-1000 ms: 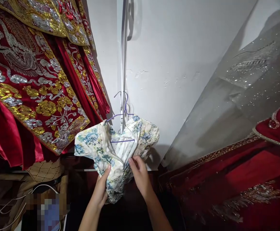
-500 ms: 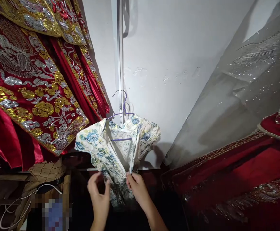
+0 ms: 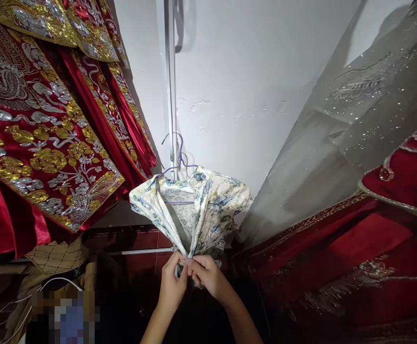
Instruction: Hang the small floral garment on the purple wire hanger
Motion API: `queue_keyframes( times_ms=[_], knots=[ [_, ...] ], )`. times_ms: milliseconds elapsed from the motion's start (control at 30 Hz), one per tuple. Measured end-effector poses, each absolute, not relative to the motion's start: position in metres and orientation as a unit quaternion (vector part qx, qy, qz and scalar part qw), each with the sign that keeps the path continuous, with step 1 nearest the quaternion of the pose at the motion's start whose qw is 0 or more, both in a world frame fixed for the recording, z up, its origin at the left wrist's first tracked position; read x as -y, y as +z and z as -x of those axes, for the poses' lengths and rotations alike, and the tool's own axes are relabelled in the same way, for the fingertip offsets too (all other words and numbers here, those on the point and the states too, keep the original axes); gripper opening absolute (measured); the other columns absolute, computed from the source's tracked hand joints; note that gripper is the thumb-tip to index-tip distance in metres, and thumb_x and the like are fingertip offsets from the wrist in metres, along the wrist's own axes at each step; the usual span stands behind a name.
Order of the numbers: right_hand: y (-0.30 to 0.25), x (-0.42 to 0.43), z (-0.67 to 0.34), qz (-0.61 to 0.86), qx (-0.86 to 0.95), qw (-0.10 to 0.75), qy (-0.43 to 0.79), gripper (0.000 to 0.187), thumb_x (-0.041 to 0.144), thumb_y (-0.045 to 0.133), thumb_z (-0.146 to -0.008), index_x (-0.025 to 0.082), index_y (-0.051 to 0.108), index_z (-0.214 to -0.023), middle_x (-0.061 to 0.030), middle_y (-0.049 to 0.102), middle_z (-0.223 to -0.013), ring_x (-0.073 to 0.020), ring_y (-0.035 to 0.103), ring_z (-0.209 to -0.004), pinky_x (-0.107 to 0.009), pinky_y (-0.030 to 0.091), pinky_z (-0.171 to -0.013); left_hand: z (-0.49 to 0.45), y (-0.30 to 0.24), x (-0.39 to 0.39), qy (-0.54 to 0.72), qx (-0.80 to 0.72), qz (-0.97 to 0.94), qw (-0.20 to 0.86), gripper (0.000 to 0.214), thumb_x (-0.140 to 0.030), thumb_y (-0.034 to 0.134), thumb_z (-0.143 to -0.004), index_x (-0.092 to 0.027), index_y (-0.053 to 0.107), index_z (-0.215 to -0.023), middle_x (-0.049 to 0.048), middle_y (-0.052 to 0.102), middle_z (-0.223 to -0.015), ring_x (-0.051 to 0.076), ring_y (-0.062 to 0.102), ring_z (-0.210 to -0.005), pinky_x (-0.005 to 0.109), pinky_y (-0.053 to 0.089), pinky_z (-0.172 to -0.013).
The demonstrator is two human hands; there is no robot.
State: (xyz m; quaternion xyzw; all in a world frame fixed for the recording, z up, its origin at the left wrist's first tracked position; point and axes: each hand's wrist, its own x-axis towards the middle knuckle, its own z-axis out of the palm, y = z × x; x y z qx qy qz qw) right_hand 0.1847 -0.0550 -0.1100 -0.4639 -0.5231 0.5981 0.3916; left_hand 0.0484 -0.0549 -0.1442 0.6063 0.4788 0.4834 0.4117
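Observation:
A short-sleeved floral dress (image 3: 222,200), cream with blue and yellow flowers, hangs on a thin purple hanger (image 3: 180,160). Its front gapes in a V from the neck down to where my hands meet. My left hand (image 3: 174,274) pinches the left front edge at the bottom of the V. Right beside it, my right hand (image 3: 206,274) grips the other edge, fingertips touching those of the left. Whatever fastener lies between the fingers is hidden. Below the hands the dress's lower part is mostly covered and dark.
Red garments with gold and silver embroidery (image 3: 50,160) hang at the left. A sheer sparkly white fabric (image 3: 323,143) and a red beaded garment (image 3: 373,239) hang at the right. Behind the hanger stands a white metal post (image 3: 170,86) by the wall. A white cable (image 3: 32,306) loops at lower left.
My left hand has moved right from beside the dress and closed on its front edge, next to my right hand. The dress's left side has been drawn inward. The view has shifted slightly.

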Motion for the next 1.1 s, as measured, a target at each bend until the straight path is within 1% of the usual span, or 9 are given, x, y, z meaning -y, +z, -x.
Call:
queue_keyframes(
  times_ms=[233, 467, 567, 600, 667, 733, 900, 1000, 1100],
  knots=[
    [-0.031, 0.014, -0.189, 0.468, 0.486, 0.486, 0.555, 0.034, 0.046, 0.062, -0.085, 0.021, 0.062, -0.062, 0.0010, 0.048, -0.044, -0.0106, 0.033, -0.039, -0.027, 0.022, -0.042, -0.042, -0.133, 0.051, 0.420, -0.484, -0.661, 0.391, 0.017, -0.027, 0.057, -0.089, -0.021, 0.052, -0.074, -0.0007, 0.055, -0.069, 0.016, 0.052, -0.065, 0.024, 0.039, -0.061],
    [0.073, -0.014, -0.167, 0.380, 0.498, 0.604, 0.493, 0.031, 0.042, 0.062, -0.086, 0.016, 0.063, -0.070, 0.0033, 0.052, -0.050, -0.0077, 0.040, -0.045, -0.021, 0.029, -0.044, -0.038, -0.105, 0.021, 0.348, -0.505, -0.713, 0.341, 0.018, -0.012, 0.061, -0.073, -0.021, 0.051, -0.062, -0.0007, 0.054, -0.060, 0.017, 0.052, -0.057, 0.026, 0.033, -0.056],
    [0.074, -0.001, -0.161, 0.386, 0.522, 0.604, 0.463, 0.032, 0.040, 0.057, -0.090, 0.016, 0.063, -0.071, 0.0036, 0.053, -0.050, -0.0078, 0.042, -0.047, -0.020, 0.033, -0.048, -0.030, -0.056, 0.012, 0.389, -0.439, -0.729, 0.353, 0.012, -0.013, 0.063, -0.077, -0.021, 0.061, -0.068, 0.0030, 0.061, -0.066, 0.021, 0.058, -0.063, 0.031, 0.041, -0.061],
    [0.070, 0.004, -0.161, 0.392, 0.525, 0.600, 0.459, 0.032, 0.040, 0.056, -0.091, 0.016, 0.063, -0.072, 0.0039, 0.052, -0.051, -0.0081, 0.043, -0.048, -0.020, 0.034, -0.050, -0.027, -0.035, 0.010, 0.411, -0.426, -0.726, 0.350, 0.007, -0.016, 0.061, -0.082, -0.022, 0.066, -0.082, 0.0044, 0.065, -0.076, 0.022, 0.061, -0.071, 0.032, 0.044, -0.067],
    [0.066, 0.013, -0.164, 0.407, 0.535, 0.589, 0.448, 0.033, 0.041, 0.055, -0.092, 0.017, 0.063, -0.072, 0.0041, 0.052, -0.051, -0.0089, 0.045, -0.048, -0.021, 0.035, -0.050, -0.024, 0.009, 0.007, 0.496, -0.395, -0.701, 0.326, 0.026, -0.021, 0.060, -0.088, -0.023, 0.064, -0.113, 0.0051, 0.068, -0.091, 0.022, 0.063, -0.085, 0.033, 0.046, -0.080],
    [0.067, 0.019, -0.168, 0.419, 0.554, 0.581, 0.425, 0.034, 0.042, 0.054, -0.092, 0.017, 0.064, -0.072, 0.0037, 0.052, -0.050, -0.0097, 0.045, -0.048, -0.022, 0.035, -0.049, -0.024, 0.047, 0.004, 0.577, -0.359, -0.676, 0.285, 0.036, -0.025, 0.060, -0.091, -0.024, 0.059, -0.127, 0.0050, 0.067, -0.096, 0.021, 0.063, -0.089, 0.032, 0.046, -0.084],
    [0.069, 0.011, -0.171, 0.416, 0.598, 0.588, 0.352, 0.033, 0.040, 0.051, -0.094, 0.018, 0.063, -0.073, 0.0039, 0.051, -0.052, -0.0098, 0.044, -0.047, -0.023, 0.033, -0.049, -0.032, 0.091, 0.001, 0.530, -0.335, -0.765, 0.146, 0.016, -0.026, 0.056, -0.095, -0.020, 0.071, -0.093, 0.0050, 0.068, -0.090, 0.019, 0.061, -0.085, 0.029, 0.043, -0.080],
    [0.043, -0.002, -0.165, 0.439, 0.620, 0.558, 0.334, 0.034, 0.037, 0.051, -0.092, 0.018, 0.058, -0.065, 0.0055, 0.042, -0.049, -0.0092, 0.036, -0.044, -0.024, 0.025, -0.046, -0.016, 0.091, -0.004, 0.576, -0.362, -0.730, 0.067, 0.014, -0.025, 0.057, -0.095, -0.018, 0.069, -0.092, 0.0038, 0.067, -0.089, 0.017, 0.060, -0.084, 0.028, 0.043, -0.079],
    [0.006, -0.003, -0.158, 0.457, 0.623, 0.522, 0.362, 0.035, 0.034, 0.050, -0.091, 0.019, 0.054, -0.060, 0.0063, 0.034, -0.046, -0.0093, 0.032, -0.044, -0.025, 0.021, -0.046, 0.031, 0.078, -0.021, 0.693, -0.419, -0.576, 0.112, 0.017, -0.032, 0.064, -0.091, -0.016, 0.069, -0.095, 0.0020, 0.066, -0.088, 0.015, 0.058, -0.083, 0.028, 0.046, -0.078]
  ],
)
